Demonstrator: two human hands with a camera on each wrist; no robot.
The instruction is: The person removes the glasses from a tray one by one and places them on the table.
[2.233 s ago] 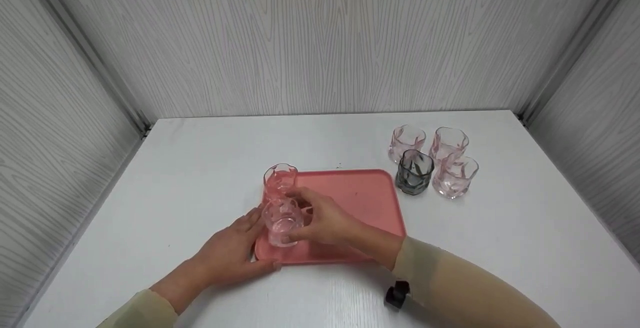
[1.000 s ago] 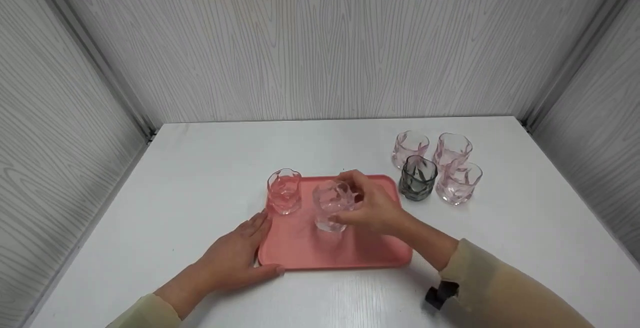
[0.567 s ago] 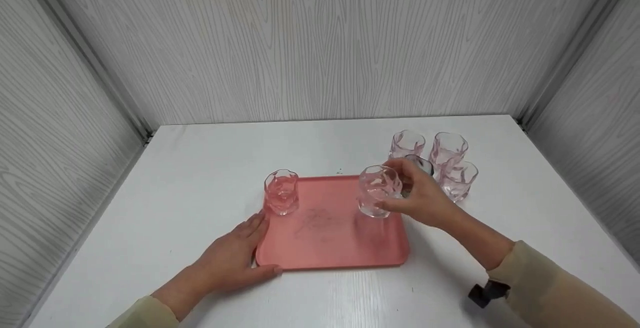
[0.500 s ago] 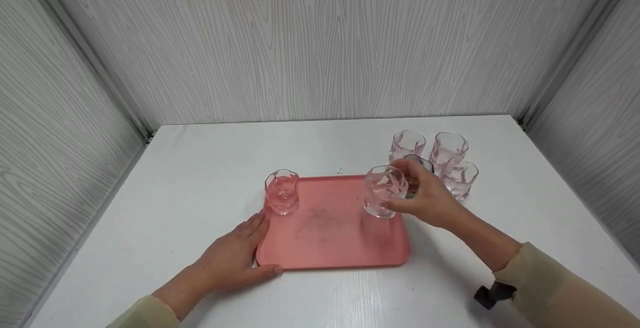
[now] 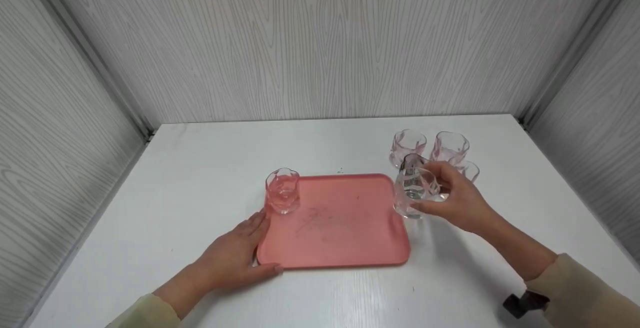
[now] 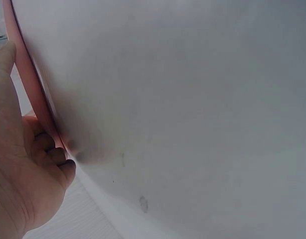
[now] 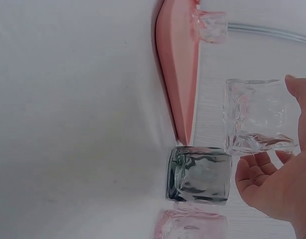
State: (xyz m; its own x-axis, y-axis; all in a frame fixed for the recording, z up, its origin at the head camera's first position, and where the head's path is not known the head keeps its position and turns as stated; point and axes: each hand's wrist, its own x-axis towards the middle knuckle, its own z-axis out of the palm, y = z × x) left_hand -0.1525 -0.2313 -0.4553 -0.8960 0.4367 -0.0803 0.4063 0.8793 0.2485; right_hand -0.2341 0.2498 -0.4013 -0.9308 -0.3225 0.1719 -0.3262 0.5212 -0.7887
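Note:
My right hand [image 5: 462,205] holds a clear wavy-sided glass [image 5: 409,203] upright, thumb on the near side and fingers on the far side. The glass hangs above the right edge of the pink tray [image 5: 335,248]. Behind it, a smoky grey glass [image 5: 409,162] is partly covered in the head view; the right wrist view shows this grey glass [image 7: 200,174] close to my fingers. My left hand [image 5: 227,258] rests at the tray's front left corner, fingers along the left side, thumb at the front edge. Another clear glass [image 5: 283,192] stands in the tray's far left corner.
Two pink-tinted glasses, one at left [image 5: 408,147] and one at right [image 5: 450,147], stand behind the grey glass. A third pink-tinted glass [image 5: 470,170] is half hidden by my right hand. Woodgrain panels [image 5: 320,43] enclose the white table [image 5: 215,168] at the back and sides.
My right hand has carried the clear glass from the tray's left side rightward to its right edge, beside the grey glass. My left hand and the other glasses have stayed put.

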